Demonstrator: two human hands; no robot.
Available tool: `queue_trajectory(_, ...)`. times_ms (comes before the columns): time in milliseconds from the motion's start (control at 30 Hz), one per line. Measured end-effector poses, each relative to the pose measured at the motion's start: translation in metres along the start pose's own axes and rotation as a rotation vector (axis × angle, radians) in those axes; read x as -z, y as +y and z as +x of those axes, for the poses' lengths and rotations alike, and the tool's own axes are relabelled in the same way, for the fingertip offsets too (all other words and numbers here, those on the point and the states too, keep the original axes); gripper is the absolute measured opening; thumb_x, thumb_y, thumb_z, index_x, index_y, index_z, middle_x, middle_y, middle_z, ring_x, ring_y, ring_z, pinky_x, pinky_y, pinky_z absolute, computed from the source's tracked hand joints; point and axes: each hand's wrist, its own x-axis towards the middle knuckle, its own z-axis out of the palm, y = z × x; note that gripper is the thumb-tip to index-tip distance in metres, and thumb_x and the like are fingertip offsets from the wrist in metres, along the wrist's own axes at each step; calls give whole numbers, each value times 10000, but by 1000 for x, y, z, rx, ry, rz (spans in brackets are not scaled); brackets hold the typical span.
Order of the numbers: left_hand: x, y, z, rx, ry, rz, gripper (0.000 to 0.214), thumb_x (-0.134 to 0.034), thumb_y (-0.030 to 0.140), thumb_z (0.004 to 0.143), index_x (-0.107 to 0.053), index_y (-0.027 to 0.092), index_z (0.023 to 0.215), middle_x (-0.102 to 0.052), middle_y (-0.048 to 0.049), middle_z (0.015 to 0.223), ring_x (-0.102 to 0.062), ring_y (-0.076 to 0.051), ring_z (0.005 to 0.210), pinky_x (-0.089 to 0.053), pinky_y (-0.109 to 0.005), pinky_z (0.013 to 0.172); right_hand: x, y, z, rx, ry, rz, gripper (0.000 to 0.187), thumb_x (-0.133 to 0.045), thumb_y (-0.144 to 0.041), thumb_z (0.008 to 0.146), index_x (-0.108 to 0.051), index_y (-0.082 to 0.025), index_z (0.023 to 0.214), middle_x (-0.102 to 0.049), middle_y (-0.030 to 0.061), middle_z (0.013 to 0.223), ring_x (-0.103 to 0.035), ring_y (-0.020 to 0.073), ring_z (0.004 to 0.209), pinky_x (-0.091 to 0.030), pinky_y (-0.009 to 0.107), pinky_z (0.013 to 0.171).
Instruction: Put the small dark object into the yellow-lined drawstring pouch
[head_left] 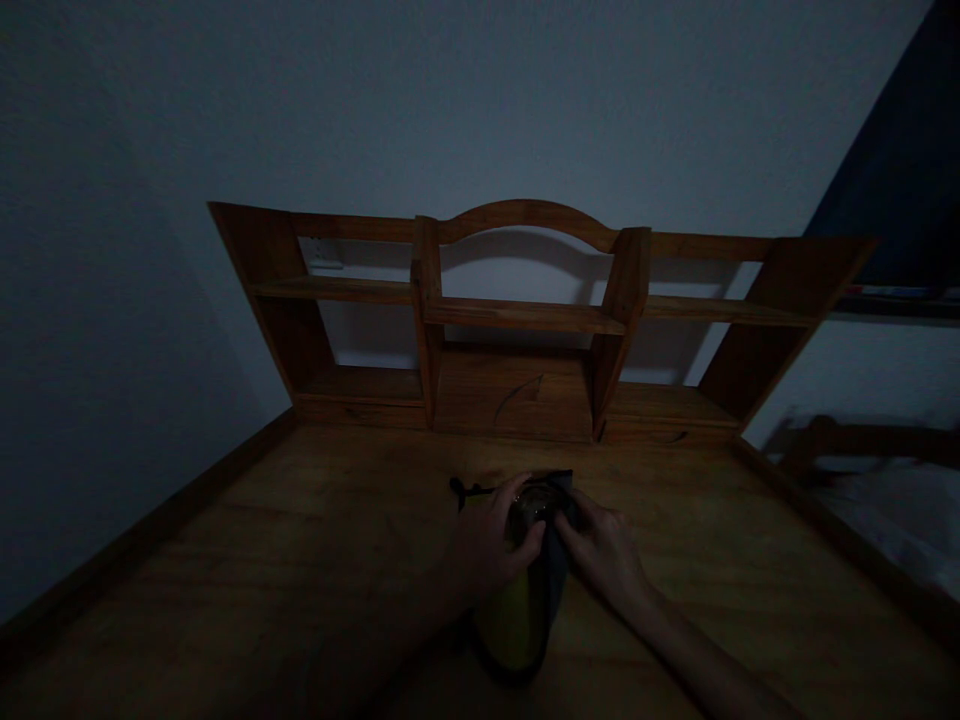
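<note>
A yellow-green bottle (514, 625) lies on the wooden desk (300, 560), its top end pointing away from me, partly inside a dark pouch (556, 575) with a drawstring (463, 489). My left hand (487, 545) is wrapped round the bottle's upper part, fingers curled over its dark cap end (531, 503). My right hand (604, 555) pinches the pouch's edge beside the bottle's top. The room is dim, so details of the cap and pouch are hard to make out.
A wooden shelf unit (525, 315) with several bare compartments stands at the back of the desk against a pale wall (480, 100). A raised rim runs along the desk's left and right sides. A dim bed or frame (877, 450) shows at the right.
</note>
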Motion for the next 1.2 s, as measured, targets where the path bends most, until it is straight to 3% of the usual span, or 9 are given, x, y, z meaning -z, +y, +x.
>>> queue_trajectory(233, -3, 7, 2, 81, 4, -95, 556, -544, 424, 848, -363, 195, 1321, -651, -78, 991, -645, -231, 905, -521, -339, 741, -2, 7, 9, -100, 13, 236, 261, -518, -320, 851, -677, -147, 965, -728, 76, 885, -671, 222, 744, -513, 292, 667)
queue_trajectory(500, 1, 3, 3, 35, 6, -111, 465, -553, 300, 819, -412, 216, 1255, -646, -57, 1017, -637, -206, 882, -520, -321, 746, -4, 6, 7, -65, 7, 199, 269, -521, -349, 843, -670, -154, 952, -721, 69, 809, -667, 218, 700, -504, 283, 623)
queue_trajectory(800, 0, -4, 1, -101, 0, 45, 486, -552, 305, 801, -465, 234, 1274, -594, -73, 1195, -610, -235, 1015, -516, -355, 855, 0, 1, 0, 69, -27, -29, 297, -518, -269, 834, -633, -176, 1092, -731, 47, 811, -690, 197, 668, -501, 262, 597)
queue_trajectory(1067, 0, -3, -2, -120, -12, 121, 454, -545, 354, 811, -504, 262, 1253, -621, -62, 1121, -639, -236, 929, -531, -355, 794, 0, 10, -4, 340, -54, -195, 349, -462, -263, 880, -580, -155, 1189, -726, 116, 922, -700, 218, 733, -535, 303, 659)
queue_trajectory(1200, 3, 3, -2, -108, -29, 83, 435, -543, 367, 825, -499, 265, 1246, -619, -54, 1136, -635, -230, 952, -528, -350, 813, 0, 11, -4, 353, -71, -180, 357, -463, -271, 883, -566, -157, 1205, -727, 106, 883, -693, 211, 694, -531, 299, 641)
